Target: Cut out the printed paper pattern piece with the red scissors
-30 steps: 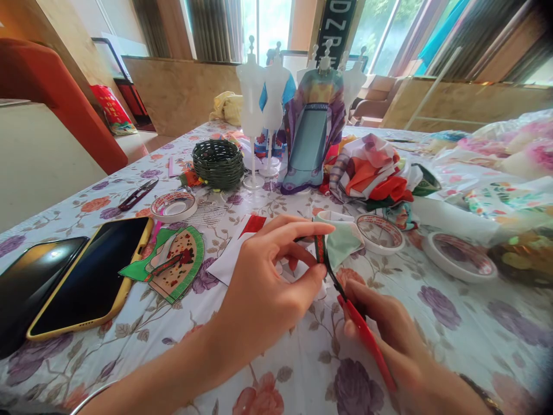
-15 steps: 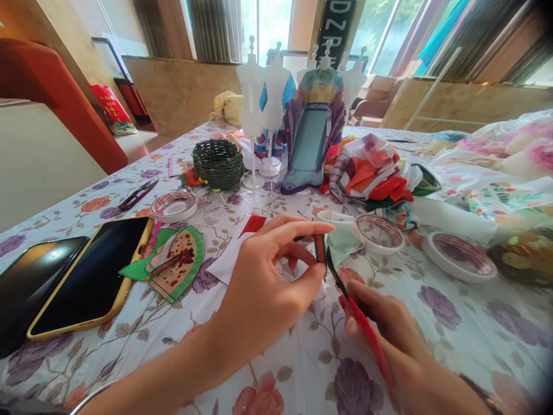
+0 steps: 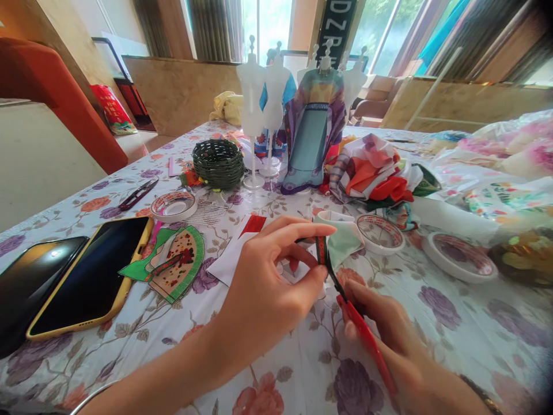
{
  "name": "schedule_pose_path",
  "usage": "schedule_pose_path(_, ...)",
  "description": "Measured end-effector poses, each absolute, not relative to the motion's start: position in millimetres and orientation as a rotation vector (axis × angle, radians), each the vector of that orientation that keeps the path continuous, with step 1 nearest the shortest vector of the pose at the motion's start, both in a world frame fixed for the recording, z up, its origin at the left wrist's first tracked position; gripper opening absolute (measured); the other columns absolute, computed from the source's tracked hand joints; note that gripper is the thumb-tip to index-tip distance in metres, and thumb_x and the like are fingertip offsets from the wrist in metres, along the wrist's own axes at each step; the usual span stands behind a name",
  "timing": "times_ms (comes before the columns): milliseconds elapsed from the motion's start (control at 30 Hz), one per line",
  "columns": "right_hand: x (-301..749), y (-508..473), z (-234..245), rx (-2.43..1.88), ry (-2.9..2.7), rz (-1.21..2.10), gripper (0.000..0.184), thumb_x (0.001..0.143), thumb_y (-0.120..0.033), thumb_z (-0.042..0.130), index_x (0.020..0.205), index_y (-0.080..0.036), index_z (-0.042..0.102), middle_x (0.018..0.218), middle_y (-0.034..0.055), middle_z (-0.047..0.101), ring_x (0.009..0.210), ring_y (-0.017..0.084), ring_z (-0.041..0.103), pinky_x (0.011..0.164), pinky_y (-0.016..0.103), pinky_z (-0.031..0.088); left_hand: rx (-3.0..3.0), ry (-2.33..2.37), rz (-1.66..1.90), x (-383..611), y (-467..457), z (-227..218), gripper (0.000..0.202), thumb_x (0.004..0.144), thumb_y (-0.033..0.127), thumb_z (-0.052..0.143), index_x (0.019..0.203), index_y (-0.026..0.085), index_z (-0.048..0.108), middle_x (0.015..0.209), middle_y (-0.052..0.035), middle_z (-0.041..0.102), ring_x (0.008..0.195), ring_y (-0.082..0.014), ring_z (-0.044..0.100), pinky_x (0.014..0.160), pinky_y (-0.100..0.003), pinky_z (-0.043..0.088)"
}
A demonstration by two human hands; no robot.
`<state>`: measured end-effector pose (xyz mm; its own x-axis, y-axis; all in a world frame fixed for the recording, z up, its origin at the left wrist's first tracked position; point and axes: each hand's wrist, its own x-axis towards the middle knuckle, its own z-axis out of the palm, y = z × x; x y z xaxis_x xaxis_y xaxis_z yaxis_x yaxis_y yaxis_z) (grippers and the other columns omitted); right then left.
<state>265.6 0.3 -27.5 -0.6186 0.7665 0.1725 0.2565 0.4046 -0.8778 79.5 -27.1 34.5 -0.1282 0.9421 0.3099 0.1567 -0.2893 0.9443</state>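
Observation:
My left hand point(image 3: 276, 276) pinches a narrow dark strip of patterned fabric point(image 3: 321, 250) with a red and green design, thumb below and index finger above. In my right hand point(image 3: 384, 328) is a pair of scissors with red handles point(image 3: 367, 334); its dark blades touch or lie right beside the strip's right edge. Whether the blades are fully closed I cannot tell. Behind the strip lies a pale green cloth piece point(image 3: 343, 237). A white piece point(image 3: 228, 259) and a red patch point(image 3: 252, 224) lie partly hidden behind my left hand.
Two phones point(image 3: 93, 276) and green patterned fabric pieces point(image 3: 177, 259) lie left. Rolls of tape point(image 3: 173, 206) sit on both sides. A dark woven basket point(image 3: 218, 164), white mannequins point(image 3: 252, 98), a dressed mannequin point(image 3: 309, 144) and a fabric heap point(image 3: 371, 173) stand behind. Small snips point(image 3: 138, 195) lie far left.
The scissors have shifted slightly left and up, with the blades now closer against the strip. My left hand has barely moved and keeps its pinch.

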Motion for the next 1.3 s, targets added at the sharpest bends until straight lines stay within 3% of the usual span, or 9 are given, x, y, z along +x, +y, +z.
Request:
schedule_pose_path(100,265.9,1.2,-28.2,-0.843,-2.096,1.273,0.035,0.095,-0.049,0.047,0.072,-0.024,0.041,0.058,-0.0035,0.045,0.052,0.016,0.037,0.050,0.030,0.030,1.467,1.266,1.484,79.3,-27.3,34.1,0.035,0.072,0.000,0.064,0.097,0.024,0.073,0.103,0.0022,0.065,0.069,-0.0080,0.062,0.063,-0.022,0.051)
schedule_pose_path(333,267.4,0.6,-29.7,-0.915,-2.103,1.133,0.041,0.095,-0.056,0.043,0.073,-0.022,0.046,0.058,-0.0047,0.040,0.051,0.013,0.033,0.047,0.028,0.024,1.474,1.272,1.493,79.6,-26.7,34.3,0.034,0.072,0.000,0.065,0.096,0.023,0.073,0.103,-0.0001,0.066,0.068,-0.0094,0.063,0.064,-0.023,0.053)
schedule_pose_path(567,262.5,1.5,-24.3,-0.877,-2.024,1.331,0.042,0.091,-0.060,0.047,0.071,-0.024,0.041,0.056,-0.0026,0.046,0.050,0.016,0.042,0.046,0.029,0.032,1.459,1.260,1.506,78.6,-25.1,35.0,0.034,0.072,0.000,0.066,0.096,0.023,0.074,0.100,0.0013,0.065,0.069,-0.0071,0.063,0.065,-0.019,0.054)
schedule_pose_path(733,264.0,1.7,-28.5,-0.889,-1.970,1.297,0.043,0.091,-0.059,0.049,0.068,-0.023,0.041,0.060,-0.0024,0.042,0.055,0.016,0.037,0.050,0.030,0.029,1.411,1.277,1.556,79.6,-25.6,37.1,0.024,0.074,0.005,0.069,0.091,0.021,0.076,0.094,0.0011,0.068,0.079,-0.0095,0.066,0.070,-0.017,0.055)
schedule_pose_path(833,263.6,2.8,-28.8,-0.833,-1.931,1.418,0.047,0.090,-0.063,0.048,0.068,-0.023,0.039,0.063,-0.0024,0.040,0.057,0.016,0.035,0.051,0.029,0.028,1.368,1.318,1.598,79.9,-25.6,38.5,0.016,0.076,0.008,0.070,0.083,0.021,0.078,0.087,0.0013,0.069,0.078,-0.0084,0.065,0.066,-0.013,0.054)
schedule_pose_path(967,261.9,3.6,-29.5,-0.781,-1.874,1.584,0.050,0.088,-0.068,0.050,0.070,-0.022,0.038,0.062,-0.0029,0.041,0.057,0.014,0.034,0.051,0.028,0.028,1.331,1.293,1.614,79.1,-24.5,39.1,0.022,0.076,0.005,0.070,0.080,0.024,0.080,0.082,0.0029,0.068,0.068,-0.0049,0.063,0.059,-0.010,0.052)
schedule_pose_path(1300,259.9,7.6,-32.1,-0.641,-1.657,1.986,0.058,0.078,-0.074,0.060,0.067,-0.022,0.037,0.058,-0.0053,0.034,0.052,0.010,0.028,0.047,0.024,0.024,1.338,1.226,1.586,78.8,-25.2,38.3,0.030,0.076,0.002,0.068,0.086,0.027,0.081,0.088,0.0031,0.069,0.067,-0.0035,0.064,0.061,-0.008,0.053)
